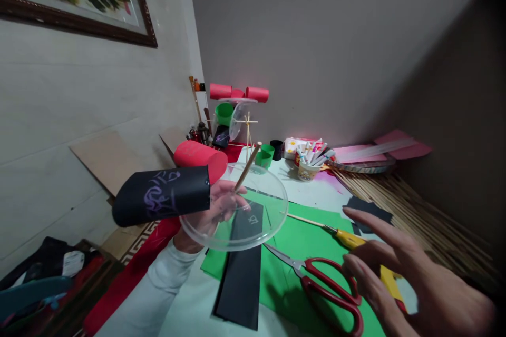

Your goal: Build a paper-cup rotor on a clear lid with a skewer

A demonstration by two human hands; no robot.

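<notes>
My left hand [223,205] holds a clear round plastic lid [272,216] from beneath, with the fingers partly seen through it. A wooden stick [248,167] rises at a slant from the lid. At the lid's left edge sit a black paper tube [169,195] with purple writing and a red paper tube [197,158]. My right hand [419,274] is open, thumb and index finger apart, over a yellow-handled tool [350,238] with a metal tip. Just left of that hand, red-handled scissors [302,268] lie on green paper [284,284].
Black paper strips [241,284] lie across the green paper. Behind stand a cup of markers [309,171], green paper rings [264,156] and a model with red tubes [256,95]. Thin sticks [387,195] lie along the right wall. A cardboard sheet [103,163] leans at left.
</notes>
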